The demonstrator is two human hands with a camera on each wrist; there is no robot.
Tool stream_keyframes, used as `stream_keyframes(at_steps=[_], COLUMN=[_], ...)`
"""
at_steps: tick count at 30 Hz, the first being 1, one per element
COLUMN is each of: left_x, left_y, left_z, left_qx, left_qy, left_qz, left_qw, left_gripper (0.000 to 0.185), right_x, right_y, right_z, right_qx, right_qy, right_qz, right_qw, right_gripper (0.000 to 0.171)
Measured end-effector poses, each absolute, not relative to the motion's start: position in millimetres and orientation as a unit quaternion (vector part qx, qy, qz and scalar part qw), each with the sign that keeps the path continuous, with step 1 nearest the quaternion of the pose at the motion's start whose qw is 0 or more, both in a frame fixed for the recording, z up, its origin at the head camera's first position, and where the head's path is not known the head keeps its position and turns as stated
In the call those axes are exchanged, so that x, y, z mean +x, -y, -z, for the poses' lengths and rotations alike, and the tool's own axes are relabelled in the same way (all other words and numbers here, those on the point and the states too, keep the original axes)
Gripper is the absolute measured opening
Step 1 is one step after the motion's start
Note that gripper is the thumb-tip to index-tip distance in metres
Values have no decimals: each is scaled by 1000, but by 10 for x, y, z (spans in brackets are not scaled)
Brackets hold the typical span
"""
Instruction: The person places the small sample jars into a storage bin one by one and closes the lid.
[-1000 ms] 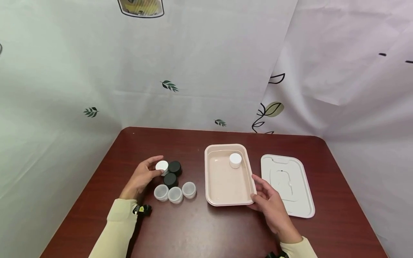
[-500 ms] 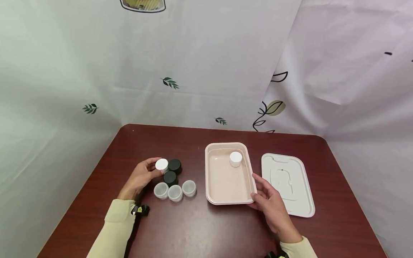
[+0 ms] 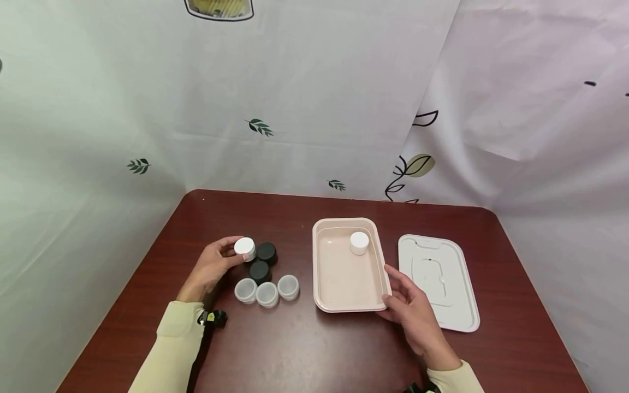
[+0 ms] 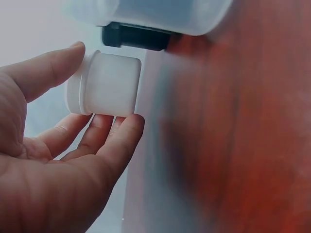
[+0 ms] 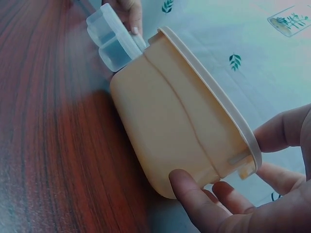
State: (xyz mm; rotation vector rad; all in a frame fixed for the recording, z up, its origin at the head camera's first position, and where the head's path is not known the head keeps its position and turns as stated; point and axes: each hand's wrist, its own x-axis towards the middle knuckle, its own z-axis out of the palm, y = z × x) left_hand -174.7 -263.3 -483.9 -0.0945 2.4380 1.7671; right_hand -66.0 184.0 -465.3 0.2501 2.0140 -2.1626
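Note:
My left hand (image 3: 231,256) pinches a small white jar (image 3: 244,247) between thumb and fingers, held just above the table beside a cluster of small jars. In the left wrist view the white jar (image 4: 104,83) lies on its side between my thumb and fingertips (image 4: 127,127). My right hand (image 3: 393,292) holds the near right corner of a beige tray (image 3: 344,303), thumb along the right wall, fingers against the front. The right wrist view shows the tray (image 5: 175,126) from outside, with my fingers (image 5: 192,191) on its wall. A second white jar (image 3: 359,242) stands in the tray's far right.
Two black-lidded jars (image 3: 266,252) and three clear jars (image 3: 267,295) sit on the dark red table (image 3: 304,355) left of the tray. A white tray lid (image 3: 437,281) lies flat to the right. Patterned curtains close off the back and sides.
My left hand has raised the white jar a little off the table and away from the black jars. The right hand and tray have stayed put.

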Motion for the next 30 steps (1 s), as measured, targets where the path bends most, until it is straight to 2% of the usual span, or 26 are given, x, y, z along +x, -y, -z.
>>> stream_keyframes(at_steps=[9, 20, 30], left_x=[-1778, -1816, -1927], left_y=[2628, 2414, 2179], left_z=[4665, 4313, 4044], left_qx=[-14, -12, 38], left_qy=[-806, -808, -804], left_qz=[-589, -587, -592], left_qw=[56, 50, 44], left_gripper=[62, 60, 55], right_x=[-659, -661, -677], right_y=[-1842, -1857, -1870], right_z=[4669, 4666, 4676], right_qx=[82, 82, 81], right_qy=[-676, -672, -672], right_qz=[727, 730, 731], right_qw=[88, 89, 88], right_gripper=[65, 66, 65])
